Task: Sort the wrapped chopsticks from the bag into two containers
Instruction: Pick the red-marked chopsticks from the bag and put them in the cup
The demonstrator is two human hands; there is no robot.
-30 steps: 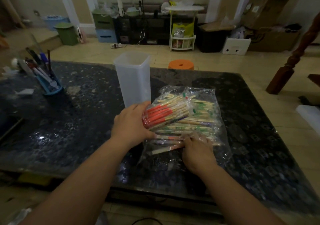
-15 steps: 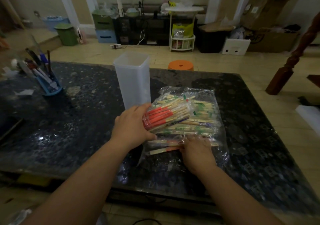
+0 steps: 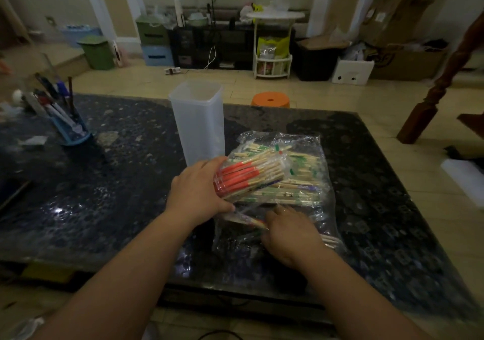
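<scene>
A clear plastic bag [image 3: 309, 143] full of wrapped chopsticks [image 3: 301, 182] lies on the dark stone table [image 3: 104, 195]. My left hand [image 3: 199, 187] grips a bundle of red-wrapped chopsticks [image 3: 246, 176], held tilted above the bag's near left part. My right hand [image 3: 288, 232] lies at the bag's near end and pinches a single wrapped pair [image 3: 246, 219]. A tall translucent square container [image 3: 199, 122] stands upright just behind my left hand, with nothing visible in it.
A blue holder with pens [image 3: 65, 119] stands at the table's far left. An orange stool [image 3: 271, 99] sits on the floor behind the table. A wooden post [image 3: 432, 98] rises at the right. Shelves, bins and boxes line the far wall.
My right hand has slid back toward me at the bag's near end, drawing a single wrapped pair out. My left hand keeps its bundle almost still.
</scene>
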